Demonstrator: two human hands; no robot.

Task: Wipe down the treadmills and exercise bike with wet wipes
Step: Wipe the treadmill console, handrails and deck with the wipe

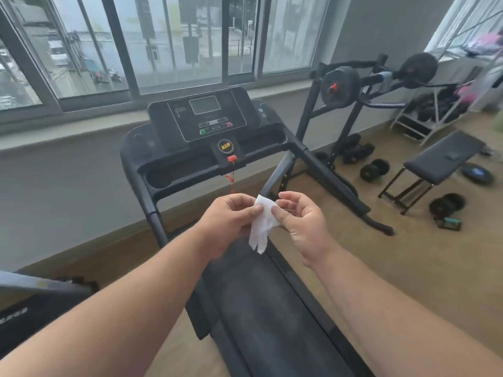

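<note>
A black treadmill (174, 170) stands in front of me, its console (206, 115) facing me and its belt (258, 308) running down toward the bottom of the view. Above the belt I hold a white wet wipe (262, 227) between both hands. My left hand (228, 221) pinches its upper left edge with thumb and fingers. My right hand (302, 221) pinches its right edge. The wipe hangs down partly folded. A red safety key cord (231, 172) dangles from the console.
Part of another black machine (32, 300) shows at the lower left. At the right stand a barbell rack (353, 85), a black bench (441, 159), loose dumbbells (374, 168) and weight plates (447, 204) on the wooden floor. Large windows (152, 42) run behind the treadmill.
</note>
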